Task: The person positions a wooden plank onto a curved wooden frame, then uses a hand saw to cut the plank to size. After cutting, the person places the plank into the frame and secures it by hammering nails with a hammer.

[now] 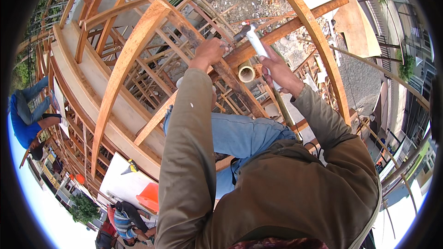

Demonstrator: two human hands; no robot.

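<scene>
The right hand [282,71] is closed around the white handle of a hammer [253,37], whose head is raised just above the left hand [208,51]. The left hand is pinched shut at a wooden beam [277,32], perhaps on a nail, too small to tell. I judge the nailing step is in hand; the next blow needs good aim, away from the fingers. Below them stands an open bamboo pole [246,72].

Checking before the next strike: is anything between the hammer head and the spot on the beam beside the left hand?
Nothing visible blocks it. The hammer, gripped by the right hand, has its head right over the diagonal wooden beam. The left hand rests on the beam close beside the head; whether it holds a nail cannot be told.
</scene>
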